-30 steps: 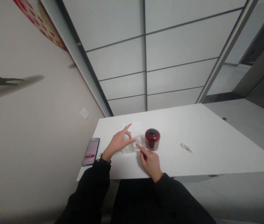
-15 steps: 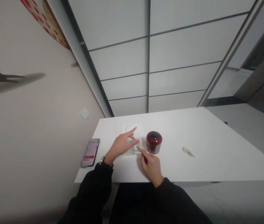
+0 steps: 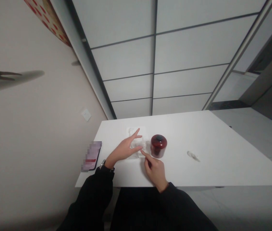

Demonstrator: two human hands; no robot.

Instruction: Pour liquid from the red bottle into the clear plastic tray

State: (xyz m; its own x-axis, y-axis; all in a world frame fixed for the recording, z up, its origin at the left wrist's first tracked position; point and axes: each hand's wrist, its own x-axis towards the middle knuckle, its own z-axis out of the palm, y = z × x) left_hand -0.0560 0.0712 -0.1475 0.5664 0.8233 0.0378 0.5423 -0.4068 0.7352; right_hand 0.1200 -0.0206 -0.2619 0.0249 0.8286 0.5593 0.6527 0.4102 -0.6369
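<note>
1. Head view: left hand (image 3: 123, 150) is lying fingers spread on a clear plastic packet (image 3: 137, 148) on the white tabletop (image 3: 198, 134), beside the red jar (image 3: 158, 146).
2. Right hand (image 3: 155, 169) is poking its forefinger at the packet's edge, other fingers curled (pinching nothing).
3. The packet is looking light, limp and slippery; an edge pinch is probably suiting it best.

White table (image 3: 222, 154) bears red jar (image 3: 158, 146); phone (image 3: 91, 156); clear packet (image 3: 139, 141).
</note>
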